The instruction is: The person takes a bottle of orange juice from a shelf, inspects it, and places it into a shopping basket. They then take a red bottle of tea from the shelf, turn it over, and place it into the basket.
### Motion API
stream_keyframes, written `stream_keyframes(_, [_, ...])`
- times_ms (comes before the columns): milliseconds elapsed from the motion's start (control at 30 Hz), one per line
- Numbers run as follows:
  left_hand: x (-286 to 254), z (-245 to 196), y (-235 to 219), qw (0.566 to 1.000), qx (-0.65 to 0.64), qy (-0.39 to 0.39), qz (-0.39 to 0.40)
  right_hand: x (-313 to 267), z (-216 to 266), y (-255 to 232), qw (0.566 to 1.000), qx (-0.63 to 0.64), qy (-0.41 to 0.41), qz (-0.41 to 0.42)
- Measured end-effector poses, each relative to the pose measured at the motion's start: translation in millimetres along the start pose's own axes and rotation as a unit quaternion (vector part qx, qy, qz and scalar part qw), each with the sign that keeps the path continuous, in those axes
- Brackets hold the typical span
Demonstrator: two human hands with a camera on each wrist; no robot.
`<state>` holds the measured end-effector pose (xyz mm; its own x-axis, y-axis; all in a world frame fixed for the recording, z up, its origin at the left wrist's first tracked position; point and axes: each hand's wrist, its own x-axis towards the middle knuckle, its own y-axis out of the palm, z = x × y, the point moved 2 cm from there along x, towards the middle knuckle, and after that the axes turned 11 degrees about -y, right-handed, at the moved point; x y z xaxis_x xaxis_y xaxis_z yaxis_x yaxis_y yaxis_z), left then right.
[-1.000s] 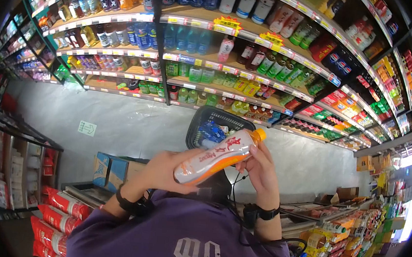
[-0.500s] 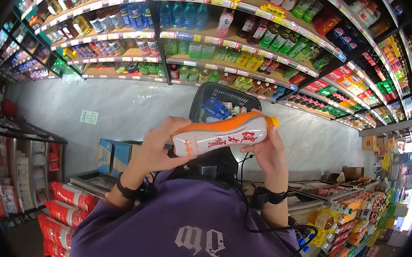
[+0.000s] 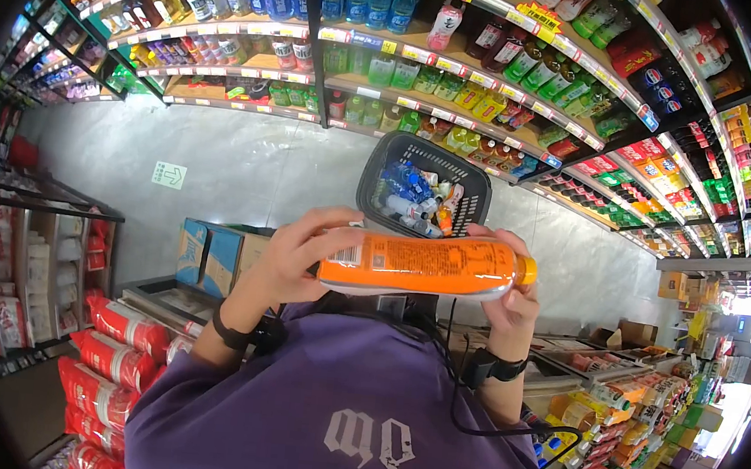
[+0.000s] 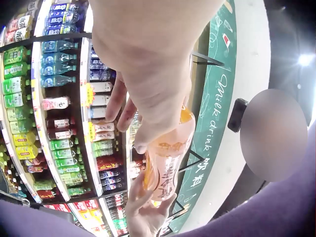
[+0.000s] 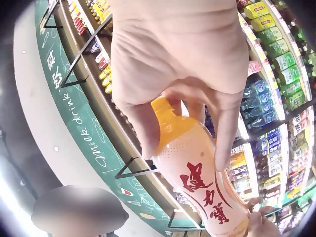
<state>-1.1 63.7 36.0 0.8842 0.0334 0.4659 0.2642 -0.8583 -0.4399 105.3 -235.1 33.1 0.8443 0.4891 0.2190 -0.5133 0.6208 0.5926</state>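
Note:
A drink bottle (image 3: 426,264) with an orange and white label and a yellow-orange cap lies sideways between my two hands, in front of my chest. My left hand (image 3: 293,252) grips its base end, fingers over the top and thumb below. At the cap end, my right hand (image 3: 512,311) holds the neck and shoulder between thumb and fingers. Its orange side with small print and a barcode faces up in the head view. Large red characters show on the bottle's pale side (image 5: 202,173) in the right wrist view.
A dark shopping basket (image 3: 370,176) with several bottles and packs stands on the floor beyond the bottle. Drink shelves (image 3: 461,77) line the aisle ahead. Red bags (image 3: 103,389) are stacked at the left, cardboard boxes (image 3: 226,253) stand nearby, and a black cable (image 3: 466,421) hangs by my right arm.
The bottle has been turned about its length, from its white side with red characters to its orange side with small print. It now lies nearly level. Both hands stay on it.

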Motion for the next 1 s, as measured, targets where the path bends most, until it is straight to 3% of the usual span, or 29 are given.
stream_keyframes(200, [-3, -5, 2, 0.957, -0.156, -0.191, 0.153, -13, 1, -13, 0.998, 0.021, -0.046, 0.039])
stream_keyframes(300, [1, -9, 8, 0.928, -0.292, -0.175, 0.151, -7, 2, -13, 0.996, 0.029, -0.071, 0.053])
stream_keyframes(600, [5, -7, 1, 0.961, -0.164, -0.134, 0.178, -1, 11, -4, 0.999, -0.018, -0.025, 0.039])
stream_keyframes(1000, [0, -8, -5, 0.966, -0.175, -0.118, 0.153, -1, 6, -5, 0.997, -0.042, -0.005, 0.065])
